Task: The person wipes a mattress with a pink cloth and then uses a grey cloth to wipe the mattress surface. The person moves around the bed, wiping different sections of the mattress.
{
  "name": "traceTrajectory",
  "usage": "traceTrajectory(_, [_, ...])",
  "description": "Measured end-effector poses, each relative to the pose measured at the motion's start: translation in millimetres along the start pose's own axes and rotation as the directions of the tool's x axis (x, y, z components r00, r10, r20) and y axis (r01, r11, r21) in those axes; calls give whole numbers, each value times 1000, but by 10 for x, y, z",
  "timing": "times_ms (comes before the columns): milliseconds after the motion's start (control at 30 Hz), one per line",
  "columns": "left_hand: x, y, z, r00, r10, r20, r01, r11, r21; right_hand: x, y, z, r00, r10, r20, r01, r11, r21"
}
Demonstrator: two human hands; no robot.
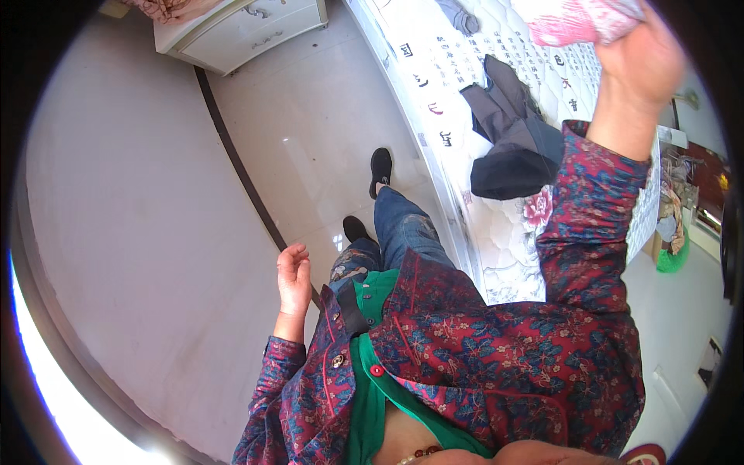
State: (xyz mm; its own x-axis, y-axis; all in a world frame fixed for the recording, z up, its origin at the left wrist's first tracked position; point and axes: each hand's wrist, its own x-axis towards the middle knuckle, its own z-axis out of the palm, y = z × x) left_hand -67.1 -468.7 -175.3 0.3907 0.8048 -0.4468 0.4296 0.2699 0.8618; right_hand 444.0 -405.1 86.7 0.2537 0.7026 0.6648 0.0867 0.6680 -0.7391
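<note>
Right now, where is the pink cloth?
The pink cloth is at the top right of the head view, gripped in the raised right hand above the white mattress.

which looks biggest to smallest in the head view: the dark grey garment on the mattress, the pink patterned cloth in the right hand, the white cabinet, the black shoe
1. dark grey garment
2. white cabinet, cut off by the frame edge
3. pink patterned cloth, also partly cut off, so its place beside the cabinet is unsure
4. black shoe

The right hand grips the cloth.

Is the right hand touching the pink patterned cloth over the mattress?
Touching. The head view shows the right hand closed on the edge of the pink patterned cloth, with no gap between them, above the white quilted mattress.
</note>
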Motion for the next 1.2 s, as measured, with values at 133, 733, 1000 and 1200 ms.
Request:
traceTrajectory(133, [-318,-261,-199,997,-79,-7,78,996,-38,-1054,641,-101,873,274,-403,-328,942,-71])
traceTrajectory(733, [-1133,-319,271,921,-379,-84,367,921,-128,-4519,242,2754,31,987,156,-920,-33,391])
traceTrajectory(1000, [-1467,-33,825,954,-292,62,299,942,-153,-4666,-385,2306,268,963,-8,-911,256,324])
traceTrajectory(1200, [-1637,308,1175,993,-63,100,77,987,-144,-4760,-799,1882,369,926,-77,-691,329,644])
